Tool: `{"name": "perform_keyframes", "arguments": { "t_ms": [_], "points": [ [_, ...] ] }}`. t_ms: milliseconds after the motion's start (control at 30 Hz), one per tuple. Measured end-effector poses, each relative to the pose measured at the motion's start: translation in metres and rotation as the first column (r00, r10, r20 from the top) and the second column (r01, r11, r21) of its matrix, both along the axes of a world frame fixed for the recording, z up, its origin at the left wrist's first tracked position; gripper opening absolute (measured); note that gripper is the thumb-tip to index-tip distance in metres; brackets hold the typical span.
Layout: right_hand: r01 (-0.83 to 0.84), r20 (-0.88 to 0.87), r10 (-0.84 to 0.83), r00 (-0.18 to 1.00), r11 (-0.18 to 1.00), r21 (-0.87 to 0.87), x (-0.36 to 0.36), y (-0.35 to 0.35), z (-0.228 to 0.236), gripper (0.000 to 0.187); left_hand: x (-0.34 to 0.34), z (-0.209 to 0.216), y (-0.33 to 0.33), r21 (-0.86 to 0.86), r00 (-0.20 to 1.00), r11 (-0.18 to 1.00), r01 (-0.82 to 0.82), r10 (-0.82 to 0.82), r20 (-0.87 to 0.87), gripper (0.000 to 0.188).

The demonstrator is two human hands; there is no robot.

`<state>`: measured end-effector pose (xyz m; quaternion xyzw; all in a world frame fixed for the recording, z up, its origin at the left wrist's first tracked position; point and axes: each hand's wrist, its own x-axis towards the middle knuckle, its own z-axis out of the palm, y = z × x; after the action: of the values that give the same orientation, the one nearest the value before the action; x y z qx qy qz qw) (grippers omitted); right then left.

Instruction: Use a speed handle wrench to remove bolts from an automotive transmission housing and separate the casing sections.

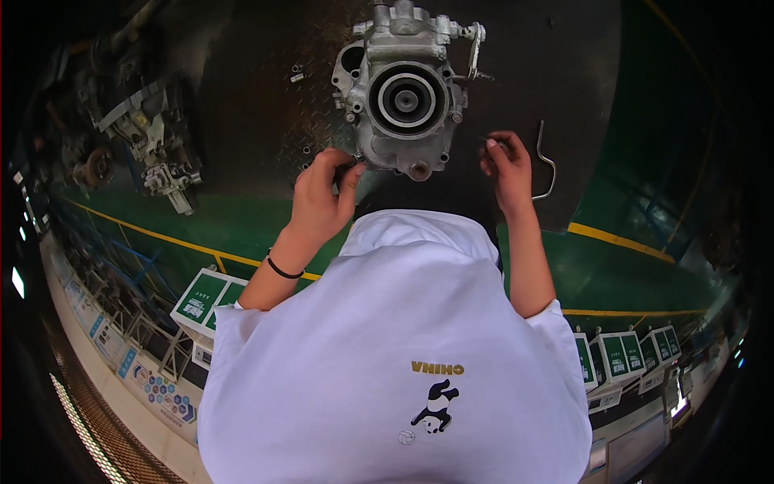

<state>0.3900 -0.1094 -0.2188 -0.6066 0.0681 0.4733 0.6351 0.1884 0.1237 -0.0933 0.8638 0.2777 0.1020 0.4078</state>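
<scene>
A grey metal gearbox housing [387,152] stands upright on the dark workbench, with a round bearing opening [407,98] in its face. At its lower left edge, my left hand [321,196] has its thumb and fingers closed in a pinch around something small and dark, too hidden to name. To the right of the housing, apart from it, my right hand [510,171] is also pinched. A tiny dark piece shows at its fingertips, too small to identify. Just beyond that hand lies a bent metal rod [551,165].
Loose small fasteners [297,74] lie on the bench left of the housing, with a few more by my left hand. A lever arm [476,50] sticks out at the housing's upper right. Another greasy gearbox assembly [153,133] sits far left. The bench [556,89] ends at the right over green floor.
</scene>
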Motion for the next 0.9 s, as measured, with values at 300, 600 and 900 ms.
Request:
{"name": "perform_keyframes", "arguments": {
  "t_ms": [300, 600, 900],
  "points": [
    [-0.171, 0.234, 0.107, 0.966, 0.946, 0.274, 0.041, 0.066, 0.049, 0.026, -0.004, -0.017, -0.003, -0.598, 0.938, 0.744, -0.299, 0.345, -0.04, 0.034],
    [-0.14, 0.332, 0.067, 0.941, 0.969, 0.203, 0.052, 0.097, 0.05, 0.026, -0.004, -0.02, 0.007, -0.728, 0.955, 0.644, -0.235, 0.291, -0.052, 0.048],
    [-0.38, 0.561, 0.282, 0.778, 0.923, 0.064, 0.077, 0.1, 0.06, 0.024, -0.007, -0.023, 0.009, -0.769, 0.957, 0.6, -0.218, 0.287, -0.048, 0.049]
  ]
}}
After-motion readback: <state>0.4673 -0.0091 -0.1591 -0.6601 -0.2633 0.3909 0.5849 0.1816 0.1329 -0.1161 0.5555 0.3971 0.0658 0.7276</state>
